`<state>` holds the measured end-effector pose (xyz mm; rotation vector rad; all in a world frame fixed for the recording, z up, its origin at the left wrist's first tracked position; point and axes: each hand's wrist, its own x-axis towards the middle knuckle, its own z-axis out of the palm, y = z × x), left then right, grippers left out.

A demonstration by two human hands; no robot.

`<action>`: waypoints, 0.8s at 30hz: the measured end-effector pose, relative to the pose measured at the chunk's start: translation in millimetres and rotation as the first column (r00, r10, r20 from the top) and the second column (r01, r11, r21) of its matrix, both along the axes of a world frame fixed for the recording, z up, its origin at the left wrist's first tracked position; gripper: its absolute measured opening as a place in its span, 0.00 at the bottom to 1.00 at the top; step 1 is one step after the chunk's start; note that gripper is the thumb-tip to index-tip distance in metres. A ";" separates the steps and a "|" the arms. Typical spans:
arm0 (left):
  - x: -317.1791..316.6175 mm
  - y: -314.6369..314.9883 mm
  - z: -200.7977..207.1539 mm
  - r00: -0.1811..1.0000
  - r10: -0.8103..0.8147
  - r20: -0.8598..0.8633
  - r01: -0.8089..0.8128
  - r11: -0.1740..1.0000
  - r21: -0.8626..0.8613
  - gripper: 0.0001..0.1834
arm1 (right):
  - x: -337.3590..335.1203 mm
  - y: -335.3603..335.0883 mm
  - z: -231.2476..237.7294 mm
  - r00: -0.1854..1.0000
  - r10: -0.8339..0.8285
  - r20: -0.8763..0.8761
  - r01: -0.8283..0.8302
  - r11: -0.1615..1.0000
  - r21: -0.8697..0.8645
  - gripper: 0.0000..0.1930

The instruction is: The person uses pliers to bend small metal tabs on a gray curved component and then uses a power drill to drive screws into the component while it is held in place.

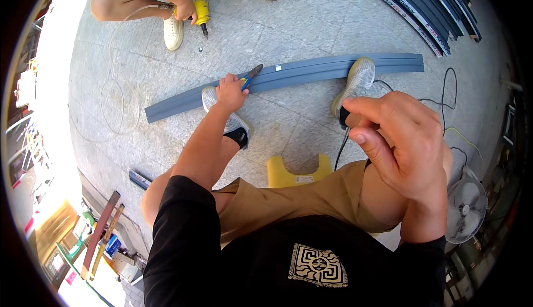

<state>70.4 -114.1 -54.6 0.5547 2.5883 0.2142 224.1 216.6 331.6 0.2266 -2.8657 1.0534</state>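
My left hand [231, 93] is closed around the blue and yellow handles of a pair of pliers [254, 73]. Their dark jaws point up and right over a long blue-grey ribbed profile strip [311, 73] lying on the floor. A small white label [278, 68] sits on the strip near the pliers. Both of my shoes rest at the strip, one near the left hand and one farther right. Raised over my right knee, my right hand [408, 140] has bent fingers, with a gap between thumb and forefinger. I see nothing held in it.
Across the strip a person crouches, gripping a yellow power tool [202, 14] with a clear hose. A small metal piece [200, 49] lies below it. Stacked dark profiles [422, 13] lie far right. A yellow stool [297, 178] is under me; cables [444, 104] and a fan [465, 207] stand right.
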 end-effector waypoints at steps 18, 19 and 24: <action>10.9 -0.4 13.1 0.975 0.160 0.157 -0.110 0.952 -0.285 0.21 | -2.2 -19.3 -6.7 0.997 0.069 -0.021 -0.068 0.997 0.034 0.15; 11.7 0.7 10.8 0.973 0.168 0.157 -0.117 0.949 -0.294 0.21 | -1.4 -19.0 -6.2 0.997 0.070 -0.012 -0.070 0.997 0.036 0.15; 13.4 -6.6 -3.0 0.979 0.147 0.142 -0.108 0.961 -0.253 0.21 | -1.9 -17.9 -5.0 0.997 0.080 -0.010 -0.079 0.996 0.042 0.15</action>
